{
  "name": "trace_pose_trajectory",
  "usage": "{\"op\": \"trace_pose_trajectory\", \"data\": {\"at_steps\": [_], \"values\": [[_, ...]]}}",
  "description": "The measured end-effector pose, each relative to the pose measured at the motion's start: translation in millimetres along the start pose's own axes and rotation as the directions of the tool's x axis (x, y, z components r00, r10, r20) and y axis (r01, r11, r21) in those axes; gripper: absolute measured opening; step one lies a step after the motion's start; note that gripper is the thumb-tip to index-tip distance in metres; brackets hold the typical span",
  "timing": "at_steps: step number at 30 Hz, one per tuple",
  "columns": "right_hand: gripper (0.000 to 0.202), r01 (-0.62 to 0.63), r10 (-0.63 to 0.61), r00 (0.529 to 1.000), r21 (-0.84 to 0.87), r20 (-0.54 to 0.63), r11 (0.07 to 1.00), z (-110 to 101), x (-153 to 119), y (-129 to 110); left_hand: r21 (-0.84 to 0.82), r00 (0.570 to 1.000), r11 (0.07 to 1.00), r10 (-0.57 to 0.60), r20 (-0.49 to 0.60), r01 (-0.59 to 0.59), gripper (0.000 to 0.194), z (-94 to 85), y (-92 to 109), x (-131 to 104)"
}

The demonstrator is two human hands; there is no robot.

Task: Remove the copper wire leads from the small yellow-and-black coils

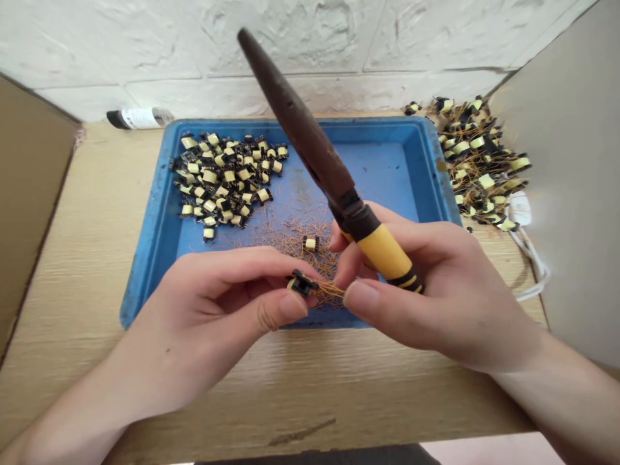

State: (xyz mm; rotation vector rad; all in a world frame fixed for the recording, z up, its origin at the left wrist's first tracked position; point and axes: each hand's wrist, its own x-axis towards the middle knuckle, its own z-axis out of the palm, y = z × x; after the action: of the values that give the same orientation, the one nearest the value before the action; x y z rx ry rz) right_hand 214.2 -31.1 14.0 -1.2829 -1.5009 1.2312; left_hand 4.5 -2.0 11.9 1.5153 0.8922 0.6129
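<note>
Between the thumb and fingers of my left hand (227, 310) is a small black coil bobbin (303, 283) with a trace of yellow tape. Thin copper-coloured wires (332, 289) run from it to the right. My right hand (426, 284) pinches the wire ends with thumb and fingertip. The same hand also grips a tool that looks like long-nose pliers (314, 142), with a brown tapered nose pointing up and left and a yellow-and-black handle; its nose is clear of the bobbin. A single yellow-taped bobbin (310, 243) lies on wire scraps just beyond my hands.
A blue tray (140, 258) holds a heap of bobbins (223, 177) at its left and loose wire clippings (290, 236). Right of it lies a pile of bobbins with long wires (479, 161), near a white cable (535, 261). A black-capped bottle (140, 118) lies by the wall.
</note>
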Motion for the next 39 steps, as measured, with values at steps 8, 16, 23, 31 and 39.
{"op": "trace_pose_trajectory", "data": {"at_steps": [8, 16, 23, 31, 39], "values": [[0.017, -0.002, 0.001, 0.999, 0.016, 0.051, 1.0, -1.3, 0.7, -0.7, -0.003, 1.0, 1.0, -0.01, -0.001, 0.01, 0.015, -0.6, -5.5, -0.6], [0.014, 0.023, -0.023, 0.998, -0.005, 0.052, 1.0, -0.2, -0.3, 0.3, -0.047, 1.0, 0.999, -0.016, 0.021, 0.017, 0.021, 0.3, -4.8, -2.3], [0.017, 0.052, -0.05, 0.998, -0.057, 0.038, 0.997, 0.8, 1.4, -0.4, -0.085, 0.998, 0.995, -0.038, 0.048, 0.042, 0.027, -0.7, -7.0, -2.8], [0.017, 0.032, -0.033, 0.999, -0.078, -0.012, 0.996, 1.4, 1.2, -0.4, 0.025, 0.994, 0.999, 0.021, 0.104, -0.023, 0.019, -0.8, -2.2, -0.3], [0.019, 0.046, -0.05, 0.998, -0.091, -0.044, 0.995, 2.2, 1.6, -0.6, 0.126, 0.99, 0.989, 0.058, 0.125, -0.074, 0.013, -0.5, -3.2, 1.1]]}}
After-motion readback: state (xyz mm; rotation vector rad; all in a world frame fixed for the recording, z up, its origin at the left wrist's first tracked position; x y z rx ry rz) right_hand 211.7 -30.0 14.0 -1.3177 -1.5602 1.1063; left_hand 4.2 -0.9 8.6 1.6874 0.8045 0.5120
